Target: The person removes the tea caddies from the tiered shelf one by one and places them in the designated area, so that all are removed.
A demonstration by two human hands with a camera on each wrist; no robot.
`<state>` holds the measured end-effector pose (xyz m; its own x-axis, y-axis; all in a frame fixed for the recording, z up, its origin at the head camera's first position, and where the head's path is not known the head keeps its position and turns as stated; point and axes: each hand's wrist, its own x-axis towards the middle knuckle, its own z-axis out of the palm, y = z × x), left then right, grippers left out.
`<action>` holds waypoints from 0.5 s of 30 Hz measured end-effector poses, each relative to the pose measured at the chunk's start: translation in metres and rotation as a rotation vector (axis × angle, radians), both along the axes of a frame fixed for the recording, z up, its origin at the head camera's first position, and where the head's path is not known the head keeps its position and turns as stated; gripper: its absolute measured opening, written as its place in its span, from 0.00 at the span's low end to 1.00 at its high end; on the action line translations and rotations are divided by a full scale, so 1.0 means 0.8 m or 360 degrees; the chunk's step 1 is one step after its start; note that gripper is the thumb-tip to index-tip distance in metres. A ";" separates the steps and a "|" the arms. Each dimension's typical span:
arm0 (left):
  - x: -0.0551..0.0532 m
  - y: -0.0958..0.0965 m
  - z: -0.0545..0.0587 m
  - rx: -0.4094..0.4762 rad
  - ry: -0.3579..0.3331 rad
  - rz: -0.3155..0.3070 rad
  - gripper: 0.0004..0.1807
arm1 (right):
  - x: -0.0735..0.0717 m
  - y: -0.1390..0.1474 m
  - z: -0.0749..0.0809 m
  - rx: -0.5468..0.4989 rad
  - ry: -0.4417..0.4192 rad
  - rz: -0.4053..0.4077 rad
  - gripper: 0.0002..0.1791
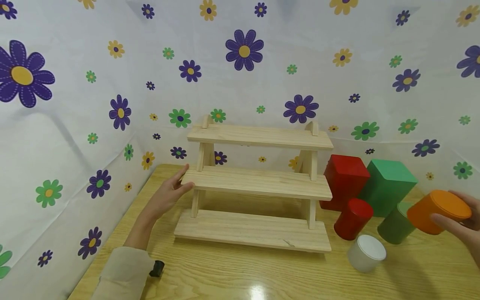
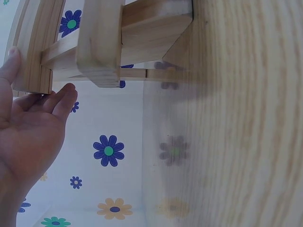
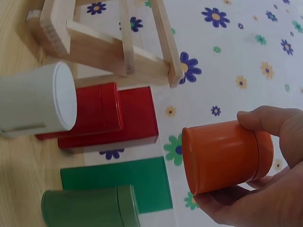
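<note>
My right hand [image 1: 468, 225] grips an orange canister [image 1: 436, 211] in the air at the far right, tilted, above the green canister [image 1: 395, 225]. In the right wrist view the thumb lies on one side of it and the fingers on the other. A three-tier wooden display stand [image 1: 258, 182] stands in the middle of the table. My left hand [image 1: 168, 193] holds the left end of its middle shelf, thumb on one face and fingers on the other, as the left wrist view [image 2: 35, 116] shows. Several lidded containers stand right of the stand.
A red box [image 1: 345, 179] and a green box [image 1: 390, 183] stand at the back right. In front are a red canister [image 1: 353, 218] and a short white canister [image 1: 366, 253]. Flower-printed cloth [image 1: 262, 91] surrounds the wooden table [image 1: 210, 271]. A small black object [image 1: 156, 268] shows by the left sleeve.
</note>
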<state>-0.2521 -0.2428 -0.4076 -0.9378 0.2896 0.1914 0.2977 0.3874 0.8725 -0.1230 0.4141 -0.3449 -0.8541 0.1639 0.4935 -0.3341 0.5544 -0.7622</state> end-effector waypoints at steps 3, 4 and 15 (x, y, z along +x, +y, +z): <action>-0.001 0.000 0.000 0.0002 -0.0005 -0.0003 0.41 | 0.003 0.011 -0.006 0.0077 0.0004 -0.0065 0.35; -0.001 0.000 -0.001 0.0002 -0.0004 -0.0003 0.41 | 0.003 0.014 -0.008 0.0085 -0.0012 -0.0067 0.35; 0.001 0.000 0.000 -0.0009 -0.0007 0.0002 0.40 | 0.010 0.035 -0.033 0.0189 -0.0076 -0.0121 0.36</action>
<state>-0.2515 -0.2428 -0.4080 -0.9390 0.2896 0.1857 0.2935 0.3927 0.8716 -0.1147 0.4420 -0.3715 -0.8645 0.1721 0.4722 -0.2523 0.6640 -0.7039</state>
